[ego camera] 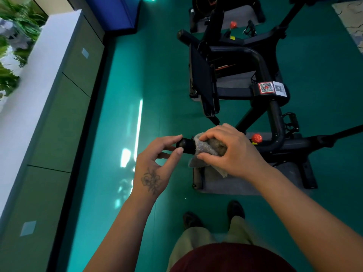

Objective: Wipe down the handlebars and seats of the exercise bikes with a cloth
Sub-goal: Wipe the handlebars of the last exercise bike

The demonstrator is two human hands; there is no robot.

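Note:
A black handlebar end [186, 145] of the nearest exercise bike [275, 134] points left at the frame's middle. A grey fuzzy cloth [204, 148] is wrapped round the bar just right of its tip. My right hand [231, 152] grips the cloth and the bar beneath it, fingers curled over the top. My left hand [157, 163] pinches the bare black tip between thumb and forefinger. The bike's seat is not visible.
A second black bike [235, 65] with a tablet holder and QR stickers stands behind, and a third [216, 8] further back. Grey mats lie under them. Green floor [127, 95] runs left to a low cabinet wall [59, 95]. My feet [214, 214] are below.

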